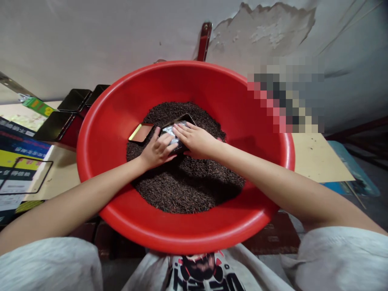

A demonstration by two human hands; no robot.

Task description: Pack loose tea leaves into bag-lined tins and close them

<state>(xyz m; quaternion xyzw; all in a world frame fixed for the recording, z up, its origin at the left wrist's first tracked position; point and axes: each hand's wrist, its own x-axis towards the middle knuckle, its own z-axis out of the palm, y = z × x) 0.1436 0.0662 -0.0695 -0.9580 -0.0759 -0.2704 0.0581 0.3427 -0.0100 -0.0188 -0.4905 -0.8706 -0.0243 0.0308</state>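
Note:
A dark tin (188, 118) sits on the dark loose leaves, which look like tea (176, 194), in a wide red basin (184, 238). Shiny clear plastic (168, 129) shows in the tin's mouth. My left hand (157, 150) is curled against the tin's near left side, fingers bent over the plastic. From the right, my right hand (198, 140) presses its fingers on the plastic, with the thumb at the tin's near side. Left of the tin, a square lid (142, 132) with a gold-coloured inner edge lies on the leaves. My hands hide much of the tin.
Several dark tins (57, 125) stand left of the basin on a pale tabletop (318, 155). Nearby are a green carton (39, 106), printed sheets (18, 161) and a thin black frame (45, 178). A wall with peeling plaster (266, 28) rises behind.

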